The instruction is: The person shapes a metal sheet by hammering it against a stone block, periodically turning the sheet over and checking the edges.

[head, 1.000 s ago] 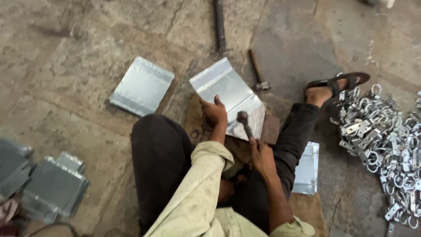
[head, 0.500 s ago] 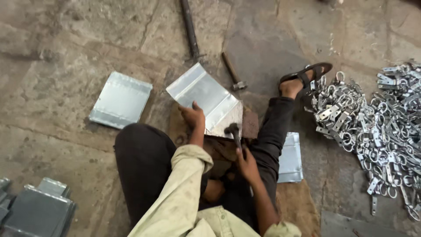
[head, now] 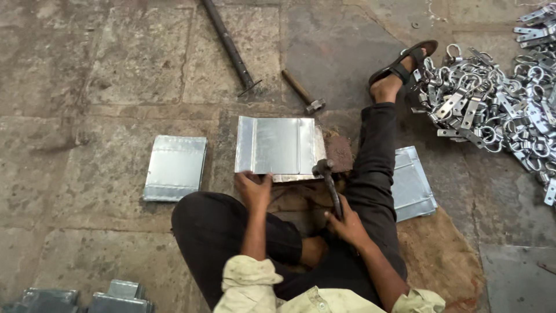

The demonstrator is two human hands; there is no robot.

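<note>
Grey metal boxes (head: 81, 298) are cut off at the bottom edge. The left hand (head: 253, 188) presses fingers onto the near edge of a folded metal sheet (head: 277, 146) lying on the stone floor (head: 104, 69). The right hand (head: 346, 223) is closed around a hammer (head: 328, 184), its head touching the sheet's corner. A pile of metal clamps (head: 492, 104) lies beyond the sandalled foot (head: 399, 68).

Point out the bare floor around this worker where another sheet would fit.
Bare stone lies left of the loose sheet, and up top between the rod and the sandal. Crowded: the fittings pile at right, and around the left hand, the hammer and the right hand.
</note>
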